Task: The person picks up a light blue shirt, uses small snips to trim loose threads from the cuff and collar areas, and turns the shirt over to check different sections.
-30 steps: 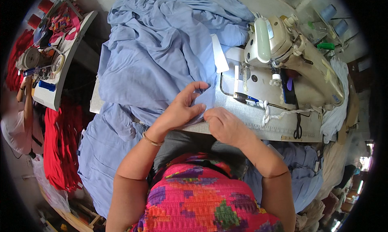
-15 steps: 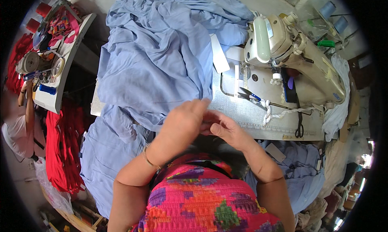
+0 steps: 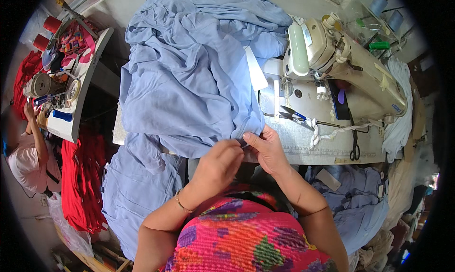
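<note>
A large heap of light blue cloth (image 3: 189, 82) covers the left part of the sewing table and bunches toward its front edge. My right hand (image 3: 269, 151) grips the heap's near right corner, thumb on top and fingers beneath. Close beside it is my left hand (image 3: 218, 163), its fingers curled inward at the cloth's front edge; whatever is between those fingertips is hidden. To the right stands a cream sewing machine (image 3: 341, 54), with a white tag (image 3: 256, 71) lying between it and the cloth. Thread snips (image 3: 293, 114) lie in front of the needle area.
Black scissors (image 3: 354, 149), a twisted white cord (image 3: 332, 132) and a dark phone (image 3: 340, 101) lie on the table's right side. More blue garments (image 3: 137, 187) hang below at left. Red garments (image 3: 83, 182) hang by another table (image 3: 90, 82), where another person (image 3: 33, 153) works.
My hands, which were together off the cloth, have moved apart slightly. My right hand has taken hold of the cloth's corner, and the corner has shifted right.
</note>
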`<move>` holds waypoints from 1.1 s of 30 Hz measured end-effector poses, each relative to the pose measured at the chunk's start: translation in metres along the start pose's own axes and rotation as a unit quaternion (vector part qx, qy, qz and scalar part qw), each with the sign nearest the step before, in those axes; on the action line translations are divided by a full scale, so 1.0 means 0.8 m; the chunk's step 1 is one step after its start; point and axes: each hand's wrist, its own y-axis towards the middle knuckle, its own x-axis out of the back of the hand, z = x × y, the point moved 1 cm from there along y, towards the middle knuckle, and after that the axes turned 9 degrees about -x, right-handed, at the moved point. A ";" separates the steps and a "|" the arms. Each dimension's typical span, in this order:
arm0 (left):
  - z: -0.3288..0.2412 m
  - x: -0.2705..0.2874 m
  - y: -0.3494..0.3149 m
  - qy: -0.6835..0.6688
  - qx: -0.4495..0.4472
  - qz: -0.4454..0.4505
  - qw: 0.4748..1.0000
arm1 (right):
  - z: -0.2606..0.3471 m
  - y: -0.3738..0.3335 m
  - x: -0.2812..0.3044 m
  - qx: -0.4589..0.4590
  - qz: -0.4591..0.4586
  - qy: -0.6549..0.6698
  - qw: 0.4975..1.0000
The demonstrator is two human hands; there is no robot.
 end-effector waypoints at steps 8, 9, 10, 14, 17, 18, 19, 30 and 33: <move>0.028 -0.005 0.007 -0.213 0.257 -0.077 0.940 | 0.000 0.004 -0.003 0.052 -0.010 -0.046 0.998; 0.030 -0.006 0.007 -0.219 0.263 -0.074 0.937 | 0.000 0.004 -0.003 0.054 -0.012 -0.055 0.997; 0.031 -0.005 0.008 -0.215 0.262 -0.064 0.938 | 0.000 0.004 -0.003 0.057 -0.015 -0.060 0.996; 0.034 -0.005 0.010 -0.225 0.264 -0.046 0.937 | 0.003 0.004 -0.002 0.070 -0.022 -0.090 0.993; 0.034 -0.004 0.010 -0.231 0.287 -0.033 0.929 | 0.005 0.008 -0.005 0.075 -0.025 -0.107 0.991; 0.034 -0.003 0.010 -0.231 0.296 -0.026 0.927 | 0.006 0.009 -0.006 0.078 -0.028 -0.112 0.990; 0.034 -0.003 0.010 -0.243 0.301 -0.035 0.922 | 0.006 0.010 -0.006 0.073 -0.029 -0.120 0.990; 0.036 -0.003 0.013 -0.243 0.309 -0.019 0.919 | 0.007 0.010 -0.005 0.065 -0.036 -0.128 0.989; 0.036 -0.004 0.013 -0.243 0.305 -0.023 0.920 | 0.008 0.011 -0.003 0.071 -0.031 -0.136 0.988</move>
